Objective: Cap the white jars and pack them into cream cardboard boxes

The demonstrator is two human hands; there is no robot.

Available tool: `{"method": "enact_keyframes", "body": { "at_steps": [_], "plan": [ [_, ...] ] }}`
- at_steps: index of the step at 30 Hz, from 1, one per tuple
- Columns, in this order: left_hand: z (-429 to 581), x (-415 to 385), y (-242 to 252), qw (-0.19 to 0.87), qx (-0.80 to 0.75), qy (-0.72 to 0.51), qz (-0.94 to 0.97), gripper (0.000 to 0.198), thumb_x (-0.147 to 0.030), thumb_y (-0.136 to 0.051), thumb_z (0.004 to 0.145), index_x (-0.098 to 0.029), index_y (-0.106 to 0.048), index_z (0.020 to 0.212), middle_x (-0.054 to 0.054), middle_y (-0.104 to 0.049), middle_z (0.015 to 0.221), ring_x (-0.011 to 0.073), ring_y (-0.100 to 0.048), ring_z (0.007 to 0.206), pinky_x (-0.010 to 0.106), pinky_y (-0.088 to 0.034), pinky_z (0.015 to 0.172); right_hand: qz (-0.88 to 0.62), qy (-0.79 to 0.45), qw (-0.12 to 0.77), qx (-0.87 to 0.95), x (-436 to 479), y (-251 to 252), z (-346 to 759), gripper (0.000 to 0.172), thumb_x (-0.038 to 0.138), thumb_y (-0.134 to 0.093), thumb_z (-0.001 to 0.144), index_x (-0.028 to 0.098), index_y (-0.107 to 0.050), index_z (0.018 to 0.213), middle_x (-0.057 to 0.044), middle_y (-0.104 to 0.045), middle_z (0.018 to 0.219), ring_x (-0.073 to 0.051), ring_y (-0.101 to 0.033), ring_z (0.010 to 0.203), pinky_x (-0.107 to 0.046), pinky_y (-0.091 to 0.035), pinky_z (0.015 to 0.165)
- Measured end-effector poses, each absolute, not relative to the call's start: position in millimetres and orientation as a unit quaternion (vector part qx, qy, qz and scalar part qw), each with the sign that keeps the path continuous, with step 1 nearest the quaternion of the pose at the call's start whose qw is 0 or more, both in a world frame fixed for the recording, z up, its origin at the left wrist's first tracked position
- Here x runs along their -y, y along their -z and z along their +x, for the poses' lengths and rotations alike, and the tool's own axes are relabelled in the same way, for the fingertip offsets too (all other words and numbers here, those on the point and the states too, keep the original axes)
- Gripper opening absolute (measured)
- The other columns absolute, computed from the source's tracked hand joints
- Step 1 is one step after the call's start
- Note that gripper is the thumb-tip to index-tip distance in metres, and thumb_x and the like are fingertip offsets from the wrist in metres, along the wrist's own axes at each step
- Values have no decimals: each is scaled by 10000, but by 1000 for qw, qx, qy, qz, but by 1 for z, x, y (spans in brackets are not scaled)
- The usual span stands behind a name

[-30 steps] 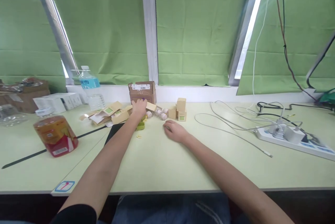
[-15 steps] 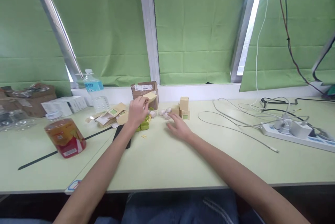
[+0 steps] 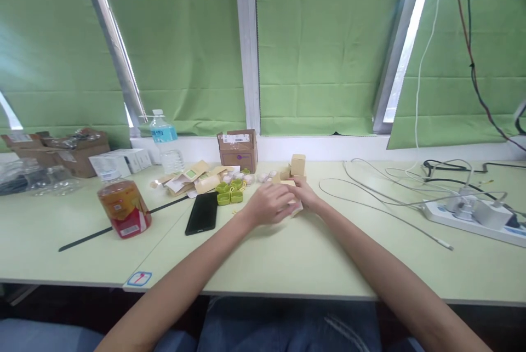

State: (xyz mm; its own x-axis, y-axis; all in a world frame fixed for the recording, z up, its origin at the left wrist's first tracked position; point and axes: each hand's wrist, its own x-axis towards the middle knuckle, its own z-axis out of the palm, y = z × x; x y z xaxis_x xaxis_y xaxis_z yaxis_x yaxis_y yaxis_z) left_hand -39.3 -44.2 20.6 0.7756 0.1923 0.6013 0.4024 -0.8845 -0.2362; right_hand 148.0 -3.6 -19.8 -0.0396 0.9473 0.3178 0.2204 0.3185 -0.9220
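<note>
Both hands meet over the table in front of the boxes. My right hand (image 3: 306, 195) is closed around a small kraft cardboard box (image 3: 297, 209), seen only in part. Against its left side, my left hand (image 3: 269, 203) has its fingers curled in on the same box, slightly blurred. Just behind the hands are several white round pieces (image 3: 265, 177) and a small upright kraft box (image 3: 298, 164). Left of them lie several green plastic holders (image 3: 230, 194) with yellow-green cords.
A black phone (image 3: 201, 213) lies left of the hands, near opened cardboard packaging (image 3: 191, 176). Behind stands a brown carton (image 3: 238, 150). Farther left are an orange-red jar (image 3: 124, 208) and a water bottle (image 3: 166, 143). Cables and a power strip (image 3: 476, 220) occupy the right side.
My left hand has come down and right from beside the brown carton, with its cardboard piece, to meet my right hand. My right hand, open before, has closed on the box. The view has turned left.
</note>
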Motion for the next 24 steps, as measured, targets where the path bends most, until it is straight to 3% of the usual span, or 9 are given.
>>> {"method": "enact_keyframes", "body": {
  "at_steps": [5,9,12,14,17,20,24],
  "plan": [
    [-99,11,-52,119,451,243,-851,396,-475,-447,1003,-203,-712,891,99,-752,865,251,-672,805,353,-458,731,-583,-153,416,681,16,6,148,491,465,-680,904,192,-620,1307,-144,-705,1256,-333,-652,1145,-455,-521,953],
    [-145,-11,-57,19,539,166,-826,342,-515,-601,871,-208,-727,953,89,-766,937,277,-687,858,340,-465,717,-604,33,375,702,28,-6,138,433,359,-616,959,184,-573,1353,-201,-620,1326,-376,-545,1243,-497,-462,993],
    [-163,-21,-52,-60,528,142,-835,437,-521,-735,720,-213,-741,1029,78,-768,1015,280,-695,922,326,-493,755,-575,116,369,721,37,-9,125,353,206,-557,962,154,-596,1309,-250,-485,1478,-418,-427,1356,-580,-371,1069],
    [-167,-26,-47,-80,515,137,-842,487,-477,-784,638,-215,-748,1048,72,-763,1043,282,-693,947,319,-501,760,-518,136,361,763,44,-6,111,324,157,-503,977,145,-612,1281,-252,-452,1520,-412,-393,1394,-595,-338,1093],
    [-167,-31,-40,-94,519,130,-839,521,-421,-807,562,-209,-755,1035,71,-764,995,282,-692,920,316,-504,742,-396,97,320,855,57,7,84,270,197,-513,999,178,-643,1235,-208,-531,1466,-361,-470,1343,-547,-380,1081],
    [-166,-33,-38,-116,513,130,-841,380,-469,-765,616,-202,-755,886,64,-766,891,270,-686,857,321,-492,711,-315,46,281,905,67,21,60,285,279,-526,1021,197,-639,1270,-182,-582,1435,-322,-548,1270,-487,-451,1029],
    [-166,-32,-40,-121,492,153,-848,289,-486,-732,668,-203,-703,721,56,-747,793,254,-666,785,327,-469,659,-245,1,252,936,67,27,49,371,261,-466,1052,217,-579,1403,-126,-595,1480,-260,-554,1337,-417,-459,1068]
  ]
}}
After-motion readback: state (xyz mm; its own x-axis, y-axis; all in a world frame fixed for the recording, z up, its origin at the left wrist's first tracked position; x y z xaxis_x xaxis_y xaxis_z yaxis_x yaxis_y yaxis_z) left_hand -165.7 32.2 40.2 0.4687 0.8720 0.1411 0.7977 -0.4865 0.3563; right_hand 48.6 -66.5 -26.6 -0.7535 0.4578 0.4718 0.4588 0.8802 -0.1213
